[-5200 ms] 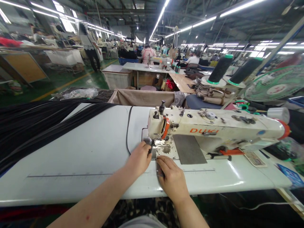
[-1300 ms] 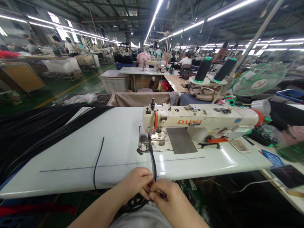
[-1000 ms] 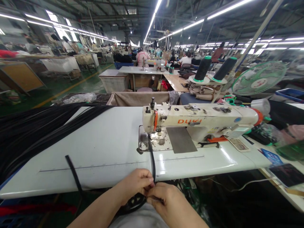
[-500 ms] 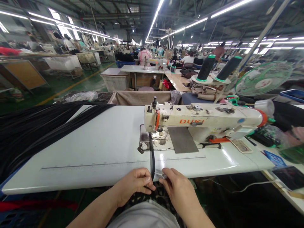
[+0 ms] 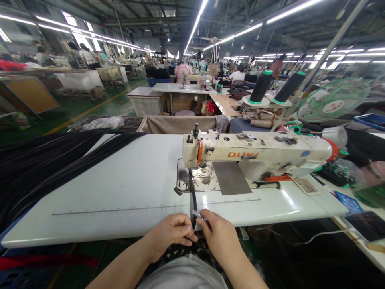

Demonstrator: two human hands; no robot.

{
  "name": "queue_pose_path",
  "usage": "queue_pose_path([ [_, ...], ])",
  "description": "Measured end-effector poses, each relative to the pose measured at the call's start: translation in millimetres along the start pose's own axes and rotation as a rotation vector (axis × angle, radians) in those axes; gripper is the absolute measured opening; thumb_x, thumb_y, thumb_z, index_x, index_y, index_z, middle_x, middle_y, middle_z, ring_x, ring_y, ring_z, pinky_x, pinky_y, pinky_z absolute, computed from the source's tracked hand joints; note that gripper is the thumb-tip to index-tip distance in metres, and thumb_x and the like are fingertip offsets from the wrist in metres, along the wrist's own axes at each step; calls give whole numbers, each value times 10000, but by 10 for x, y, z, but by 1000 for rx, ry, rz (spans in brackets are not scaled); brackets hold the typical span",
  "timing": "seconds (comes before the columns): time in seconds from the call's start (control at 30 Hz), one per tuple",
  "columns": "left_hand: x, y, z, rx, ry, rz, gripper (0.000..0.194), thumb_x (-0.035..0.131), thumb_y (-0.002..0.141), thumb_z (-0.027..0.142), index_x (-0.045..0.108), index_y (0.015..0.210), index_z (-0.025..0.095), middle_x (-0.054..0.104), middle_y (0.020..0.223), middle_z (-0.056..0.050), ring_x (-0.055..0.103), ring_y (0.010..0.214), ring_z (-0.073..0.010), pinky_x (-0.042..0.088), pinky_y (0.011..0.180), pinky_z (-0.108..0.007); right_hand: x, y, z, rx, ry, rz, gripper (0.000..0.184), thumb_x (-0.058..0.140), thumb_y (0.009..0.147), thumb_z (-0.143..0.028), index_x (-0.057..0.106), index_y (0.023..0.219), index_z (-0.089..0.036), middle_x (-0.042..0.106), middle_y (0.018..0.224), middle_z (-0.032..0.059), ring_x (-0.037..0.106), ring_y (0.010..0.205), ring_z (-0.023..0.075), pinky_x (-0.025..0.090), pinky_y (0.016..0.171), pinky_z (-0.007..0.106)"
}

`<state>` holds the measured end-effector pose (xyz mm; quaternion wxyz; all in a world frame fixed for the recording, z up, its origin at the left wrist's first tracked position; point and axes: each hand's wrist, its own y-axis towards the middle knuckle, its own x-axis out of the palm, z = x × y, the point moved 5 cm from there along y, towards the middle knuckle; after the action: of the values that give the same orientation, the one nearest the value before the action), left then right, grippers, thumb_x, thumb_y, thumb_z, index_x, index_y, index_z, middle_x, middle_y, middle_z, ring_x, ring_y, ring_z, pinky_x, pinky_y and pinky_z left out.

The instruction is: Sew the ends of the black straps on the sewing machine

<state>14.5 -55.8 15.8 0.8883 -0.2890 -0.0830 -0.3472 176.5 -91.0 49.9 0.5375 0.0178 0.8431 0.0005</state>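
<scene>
A narrow black strap [image 5: 191, 196] runs from under the needle of the cream sewing machine [image 5: 255, 154] straight back to the near edge of the white table [image 5: 120, 192]. My left hand [image 5: 171, 237] is closed in a pinch on the strap's near end at the table edge. My right hand [image 5: 217, 236] sits just right of it, fingers closed on small metal snips [image 5: 197, 214] whose tips touch the strap.
A thick pile of black straps [image 5: 39, 164] covers the table's left side. Two black thread cones [image 5: 275, 87] and a green fan [image 5: 333, 105] stand behind the machine. A phone [image 5: 362, 224] and clutter lie at the right. Other workers sit at machines far behind.
Both hands pulled the strap back from the needle to the table edge. A loose strap on the left slid off the table. My right hand has brought snips up to the strap.
</scene>
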Motion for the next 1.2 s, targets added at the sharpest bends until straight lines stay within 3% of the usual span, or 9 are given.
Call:
queue_pose_path([
  [0.3, -5, 2, -3, 27, -21, -15, 465, 835, 780, 573, 636, 824, 156, 698, 888, -71, 732, 945, -233, 572, 871, -357, -62, -63, 85, 64, 79, 9, 132, 591, 1023, -376, 639, 1024, -253, 751, 820, -11, 687, 697, 188, 368, 602, 274],
  [0.43, -2, -16, 39, 41, -32, -7, 468, 844, 771, 572, 631, 812, 157, 696, 865, -70, 734, 938, -238, 574, 869, -362, -125, -149, 28, -35, -18, 1, 187, 543, 1039, -347, 584, 887, -247, 710, 766, -16, 660, 676, 181, 322, 602, 289],
  [0.57, 9, -20, 53, 36, -35, 1, 486, 850, 757, 589, 618, 800, 163, 699, 831, -64, 733, 915, -230, 572, 863, -356, -136, -211, -25, -137, -115, 69, 161, 560, 1022, -293, 567, 868, -249, 695, 767, -10, 645, 680, 186, 286, 610, 311],
  [0.87, 4, 15, -10, 14, 0, 3, 496, 835, 762, 608, 633, 829, 160, 764, 891, -110, 734, 909, -216, 566, 892, -366, 40, -216, -78, -251, -335, 207, 201, 524, 1020, -211, 556, 825, -245, 637, 678, 14, 574, 589, 199, 198, 592, 357],
  [0.97, -3, 15, -15, 10, -2, 11, 501, 838, 751, 617, 630, 828, 167, 761, 884, -102, 736, 937, -229, 564, 901, -376, -3, -194, -35, -208, -309, 249, 215, 496, 1055, -269, 560, 850, -245, 637, 685, 10, 595, 596, 201, 249, 584, 348],
  [1.1, -40, -43, -1, 3, 37, -28, 498, 851, 735, 609, 633, 804, 166, 747, 876, -91, 729, 956, -233, 557, 893, -364, -76, -156, 65, -122, -191, 201, 194, 587, 1027, -368, 578, 889, -233, 646, 721, 5, 635, 662, 206, 376, 590, 318],
  [1.2, -132, -156, -18, -21, 100, -106, 487, 834, 755, 601, 641, 803, 157, 766, 917, -114, 710, 849, -190, 539, 843, -327, -58, -162, 94, -150, -95, 163, 188, 527, 1032, -246, 617, 867, -228, 675, 821, 35, 667, 779, 206, 489, 673, 303],
])
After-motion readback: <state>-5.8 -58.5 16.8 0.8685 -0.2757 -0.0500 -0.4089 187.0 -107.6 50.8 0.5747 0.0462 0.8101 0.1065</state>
